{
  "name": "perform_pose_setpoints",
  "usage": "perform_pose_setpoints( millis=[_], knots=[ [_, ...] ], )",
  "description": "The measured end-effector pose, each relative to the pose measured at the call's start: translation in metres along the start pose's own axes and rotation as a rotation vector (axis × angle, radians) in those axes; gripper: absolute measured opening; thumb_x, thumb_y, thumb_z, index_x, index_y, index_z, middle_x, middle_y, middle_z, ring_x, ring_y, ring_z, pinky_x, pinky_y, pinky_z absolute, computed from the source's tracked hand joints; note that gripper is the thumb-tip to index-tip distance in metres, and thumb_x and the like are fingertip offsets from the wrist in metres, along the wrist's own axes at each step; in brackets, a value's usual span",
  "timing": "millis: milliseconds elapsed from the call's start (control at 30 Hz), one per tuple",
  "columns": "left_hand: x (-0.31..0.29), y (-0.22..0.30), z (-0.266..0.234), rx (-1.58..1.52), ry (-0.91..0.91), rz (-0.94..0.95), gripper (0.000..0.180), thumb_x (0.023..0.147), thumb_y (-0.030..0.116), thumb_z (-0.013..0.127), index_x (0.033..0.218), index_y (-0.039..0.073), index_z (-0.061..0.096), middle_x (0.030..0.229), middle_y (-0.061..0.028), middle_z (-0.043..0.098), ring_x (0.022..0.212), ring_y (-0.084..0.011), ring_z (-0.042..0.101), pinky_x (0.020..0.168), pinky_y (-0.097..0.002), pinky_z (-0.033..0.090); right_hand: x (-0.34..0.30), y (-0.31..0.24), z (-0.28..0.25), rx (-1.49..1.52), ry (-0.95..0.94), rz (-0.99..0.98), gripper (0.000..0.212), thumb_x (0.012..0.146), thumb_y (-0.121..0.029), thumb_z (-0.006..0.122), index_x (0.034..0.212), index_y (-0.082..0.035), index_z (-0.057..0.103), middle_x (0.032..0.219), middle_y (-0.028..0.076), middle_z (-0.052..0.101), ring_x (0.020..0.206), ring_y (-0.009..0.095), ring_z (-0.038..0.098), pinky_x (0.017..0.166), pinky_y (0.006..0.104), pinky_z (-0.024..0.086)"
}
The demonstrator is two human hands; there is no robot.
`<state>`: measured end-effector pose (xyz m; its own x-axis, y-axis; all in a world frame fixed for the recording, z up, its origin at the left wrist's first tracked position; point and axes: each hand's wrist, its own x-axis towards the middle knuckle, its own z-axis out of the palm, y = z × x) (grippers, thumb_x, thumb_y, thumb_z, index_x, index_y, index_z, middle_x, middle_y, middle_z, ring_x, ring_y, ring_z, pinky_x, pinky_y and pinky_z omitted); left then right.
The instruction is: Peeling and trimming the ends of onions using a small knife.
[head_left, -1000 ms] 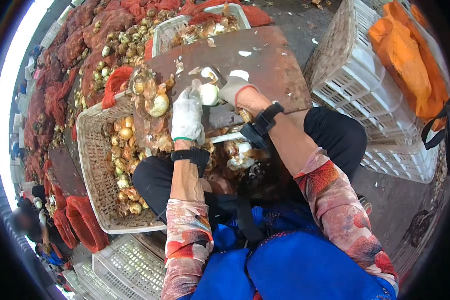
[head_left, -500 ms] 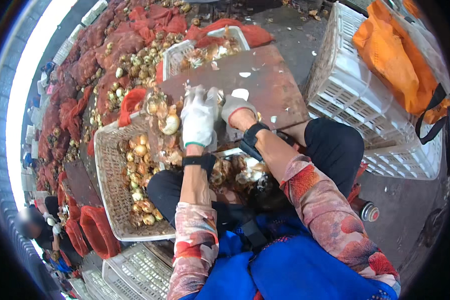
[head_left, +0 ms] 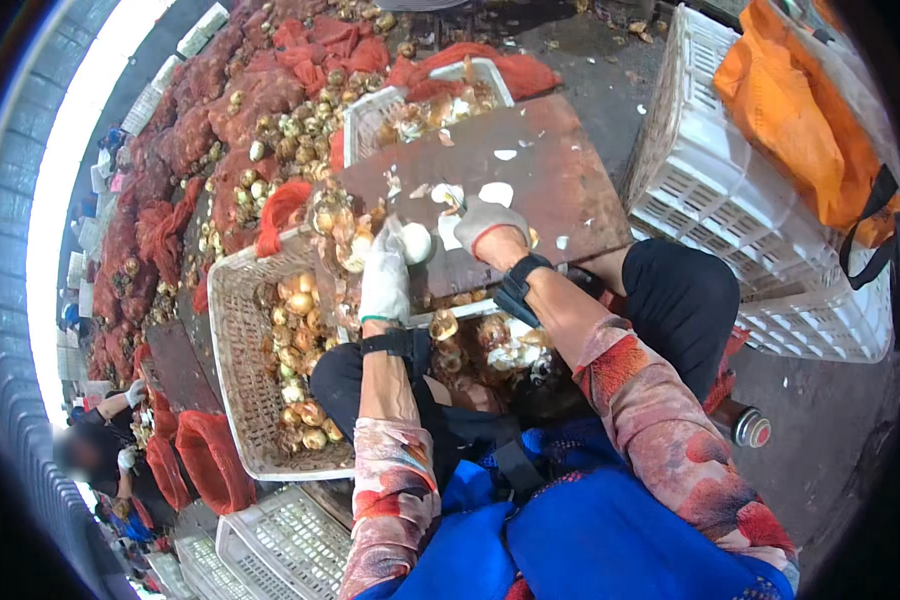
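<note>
My left hand (head_left: 383,275), in a white glove with a green cuff, stretches its fingers over the near left part of a brown board (head_left: 560,140). Against its right side lies a peeled white onion (head_left: 416,242). An unpeeled brownish onion (head_left: 355,252) is just left of the fingers, beside more onions and loose skins. My right hand (head_left: 492,225), in a grey glove, is closed over the board's middle. A thin, dark, blade-like thing seems to stick out of its fingers, mostly hidden. White onion pieces (head_left: 496,194) lie just beyond it.
A white basket (head_left: 232,380) of peeled-looking yellow onions stands at my left. Beyond the board is a smaller white crate (head_left: 360,125). Red net sacks (head_left: 230,110) and loose onions cover the far left. Stacked white crates (head_left: 710,190) carry an orange bag (head_left: 785,110). Another person works far left.
My hands have moved apart: the right one shifted away from the left, and the peeled white onion now shows between them. The whole view has shifted slightly.
</note>
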<state>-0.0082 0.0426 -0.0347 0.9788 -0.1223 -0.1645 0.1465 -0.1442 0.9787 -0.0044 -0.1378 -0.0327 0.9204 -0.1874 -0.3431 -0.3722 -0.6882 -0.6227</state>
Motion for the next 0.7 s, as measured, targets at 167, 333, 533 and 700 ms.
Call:
perform_pose_setpoints(
  millis=[167,333,533,700],
  knots=[
    [-0.014,0.003,0.023,-0.088,-0.134,0.038,0.052,0.099,0.031,0.053,0.137,-0.004,0.046,0.134,-0.0125,0.055,0.120,-0.0171,0.050,0.102,-0.0297,0.037,-0.003,0.016,-0.006,0.082,-0.042,-0.151,0.043,0.084,-0.033,0.056,0.115,-0.004,0.063,0.105,0.023,0.067,0.099,0.039,0.063,0.083,0.0441,0.049],
    [-0.001,-0.008,0.010,0.016,-0.217,0.058,0.053,0.099,0.035,0.050,0.136,-0.002,0.048,0.133,-0.0151,0.056,0.121,-0.0192,0.051,0.102,-0.0304,0.037,0.011,0.020,0.005,0.388,-0.165,-0.209,0.040,0.081,-0.033,0.059,0.105,-0.001,0.064,0.088,0.019,0.069,0.079,0.028,0.067,0.068,0.0363,0.050],
    [0.010,-0.012,0.015,0.580,-0.082,0.324,0.040,0.093,0.029,0.058,0.124,0.003,0.059,0.110,-0.0208,0.066,0.096,-0.0257,0.065,0.085,-0.0322,0.047,0.019,0.002,-0.001,0.126,-0.210,-0.217,0.045,0.088,-0.039,0.051,0.105,0.000,0.066,0.089,0.023,0.069,0.079,0.036,0.067,0.070,0.0416,0.051],
    [0.003,0.000,0.021,0.064,-0.123,0.162,0.049,0.094,0.029,0.058,0.124,-0.010,0.054,0.107,-0.0144,0.066,0.097,-0.0133,0.059,0.087,-0.0290,0.046,0.026,-0.013,-0.008,-0.154,-0.184,-0.191,0.043,0.090,-0.033,0.049,0.111,0.000,0.065,0.103,0.025,0.067,0.095,0.038,0.067,0.079,0.0466,0.052]
  ],
)
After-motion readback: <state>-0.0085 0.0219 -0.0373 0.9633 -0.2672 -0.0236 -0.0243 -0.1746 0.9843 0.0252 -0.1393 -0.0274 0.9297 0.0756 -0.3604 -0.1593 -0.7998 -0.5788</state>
